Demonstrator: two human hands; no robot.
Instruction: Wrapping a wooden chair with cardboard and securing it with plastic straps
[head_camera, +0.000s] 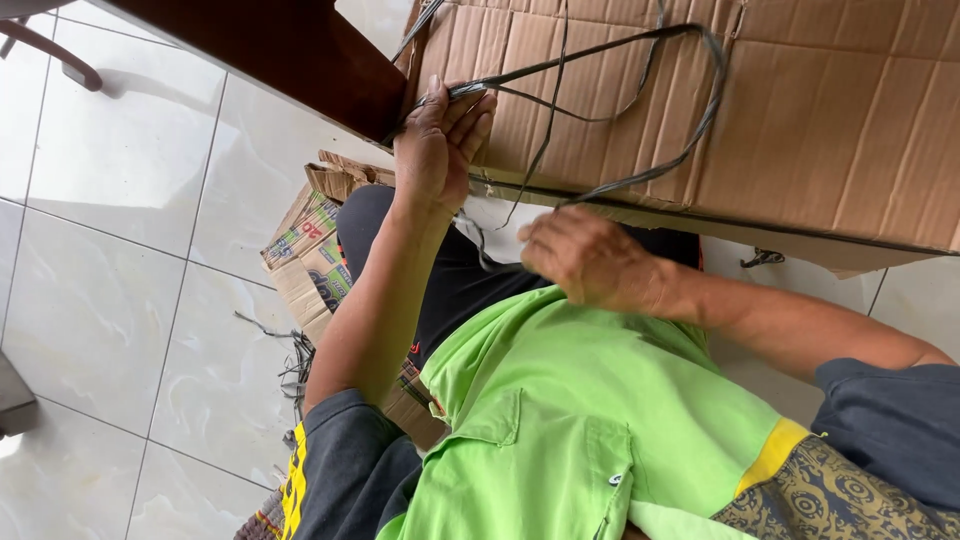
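Two hands work one dark strap (640, 110) looped over the flattened cardboard (820, 130): the left hand (438, 145) pins it at the cardboard's left edge, the right hand (590, 258) is closed on it below the lower edge. Best keep tension even.

box (800, 120): matt corrugated cardboard | strap (640, 110): dark plastic | floor (110, 250): glossy tile
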